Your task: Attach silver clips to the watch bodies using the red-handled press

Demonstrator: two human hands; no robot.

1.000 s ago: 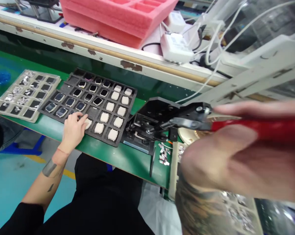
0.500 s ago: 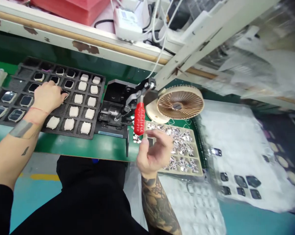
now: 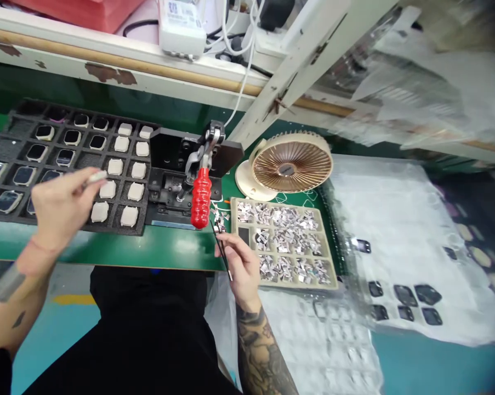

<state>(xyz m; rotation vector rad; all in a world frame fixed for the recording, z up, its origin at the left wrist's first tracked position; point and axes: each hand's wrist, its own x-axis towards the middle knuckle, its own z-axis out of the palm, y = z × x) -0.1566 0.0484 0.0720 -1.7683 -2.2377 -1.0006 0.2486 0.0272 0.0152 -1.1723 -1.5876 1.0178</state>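
My left hand (image 3: 64,206) pinches a pale, square-cornered watch case (image 3: 97,176), held edge-on above the black foam tray (image 3: 116,222). Watch cases lie in the tray's compartments, some with dark screens up, others showing pale faces. My right hand (image 3: 242,266) holds black tweezers (image 3: 223,251) between thumb and fingers, their tips near small silvery pieces scattered on the green bench. Between my hands stands a black clamp fixture (image 3: 177,189) with a red handle (image 3: 201,200) hanging down. The sectioned beige box (image 3: 333,263) of silvery pieces is right of my right hand.
Behind the beige box stands a beige fan (image 3: 290,164). A bubble-wrap-like sheet with dark watch parts (image 3: 405,295) lies at the right. A shelf edge (image 3: 119,77) with a white device (image 3: 181,27) and cables runs above the bench (image 3: 177,247).
My left hand has lifted a watch case from the tray and moved toward me. My right hand, nothing visible in it before, now grips tweezers. The camera view has shifted slightly.
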